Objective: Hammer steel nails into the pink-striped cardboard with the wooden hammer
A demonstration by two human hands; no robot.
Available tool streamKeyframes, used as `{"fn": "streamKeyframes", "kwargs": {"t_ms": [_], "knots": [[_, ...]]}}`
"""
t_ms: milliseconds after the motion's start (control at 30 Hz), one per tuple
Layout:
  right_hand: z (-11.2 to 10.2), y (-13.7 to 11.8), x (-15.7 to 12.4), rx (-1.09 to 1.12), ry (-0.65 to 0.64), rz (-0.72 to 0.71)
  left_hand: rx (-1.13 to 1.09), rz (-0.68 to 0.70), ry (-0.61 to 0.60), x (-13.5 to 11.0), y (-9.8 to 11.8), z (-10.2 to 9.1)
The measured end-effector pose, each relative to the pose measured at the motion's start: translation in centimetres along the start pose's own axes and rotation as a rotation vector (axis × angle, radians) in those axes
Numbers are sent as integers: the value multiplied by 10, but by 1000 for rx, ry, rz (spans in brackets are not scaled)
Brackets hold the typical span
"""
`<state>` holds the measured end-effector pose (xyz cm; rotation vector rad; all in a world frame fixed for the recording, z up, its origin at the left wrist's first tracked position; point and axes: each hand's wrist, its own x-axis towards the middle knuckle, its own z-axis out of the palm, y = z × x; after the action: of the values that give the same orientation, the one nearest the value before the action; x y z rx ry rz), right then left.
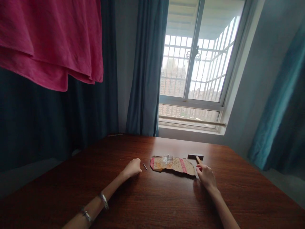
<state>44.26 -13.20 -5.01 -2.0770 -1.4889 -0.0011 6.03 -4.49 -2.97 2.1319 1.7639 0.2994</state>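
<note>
My right hand (207, 176) is closed round the wooden handle of a hammer (195, 156), whose dark head lies on the table beyond. To the left of that hand is a flat, ragged-edged piece of cardboard (177, 165), dotted with holes and crossed by pink bands. Several thin nails (170, 158) stand upright near its back edge, beside a small clear piece that I cannot make out. My left hand (133, 167) rests on the table with its fingers curled in; what they hold, if anything, is hidden. Just right of it lies a slim metal rod (145, 166), apart from the fingers.
The brown wooden table (152, 203) reaches to the wall beneath a barred window (190, 63). Blue curtains (145, 70) hang behind its left side, and a pink cloth (52, 41) hangs at upper left. Another curtain (281, 95) is at the right.
</note>
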Motion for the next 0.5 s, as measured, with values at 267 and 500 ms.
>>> {"fn": "streamKeyframes", "kwargs": {"t_ms": [267,500], "knots": [[3,-20,-3,286,77,-102,-390,143,-19,6,36,5],[16,-65,-25,985,-230,-119,-788,316,-8,-3,103,27]]}}
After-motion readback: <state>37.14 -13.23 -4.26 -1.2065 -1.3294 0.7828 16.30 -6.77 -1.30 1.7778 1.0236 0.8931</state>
